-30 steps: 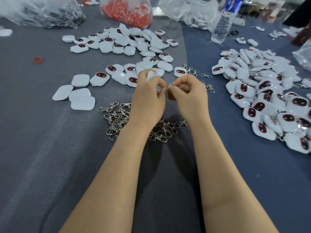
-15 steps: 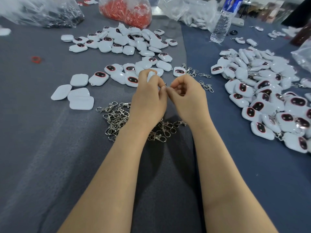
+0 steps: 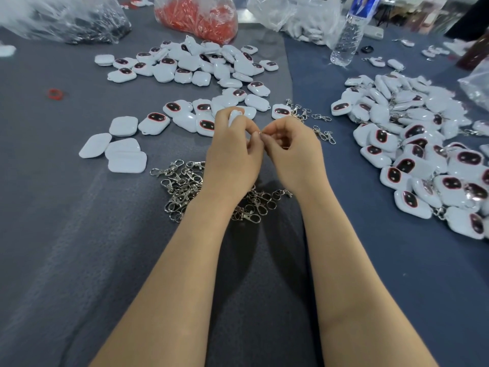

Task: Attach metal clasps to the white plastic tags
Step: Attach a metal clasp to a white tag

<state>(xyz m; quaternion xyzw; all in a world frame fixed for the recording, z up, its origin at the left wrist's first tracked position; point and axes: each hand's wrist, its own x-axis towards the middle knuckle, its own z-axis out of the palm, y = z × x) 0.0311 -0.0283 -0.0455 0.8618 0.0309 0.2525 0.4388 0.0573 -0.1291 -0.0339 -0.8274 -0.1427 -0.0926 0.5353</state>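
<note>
The left hand grips a rounded white plastic tag steady while the right hand pinches a small silver metal clasp at its edge, apparently threading it on.

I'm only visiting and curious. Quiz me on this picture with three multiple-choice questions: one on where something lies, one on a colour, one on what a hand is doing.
1. Where does the clasp pile lie?
A. beneath the wrists
B. on the floor
C. on a shelf

2. What colour are the parts in the middle bag?
A. blue
B. red
C. green

3. What is the left hand doing?
A. lying open and flat
B. making an empty fist
C. holding a white tag

Answers:
1 A: clasps show on either side of both wrists.
2 B: red shows through the clear plastic.
3 C: its fingers curl round the tag, and the right hand pinches a clasp against it.
</note>
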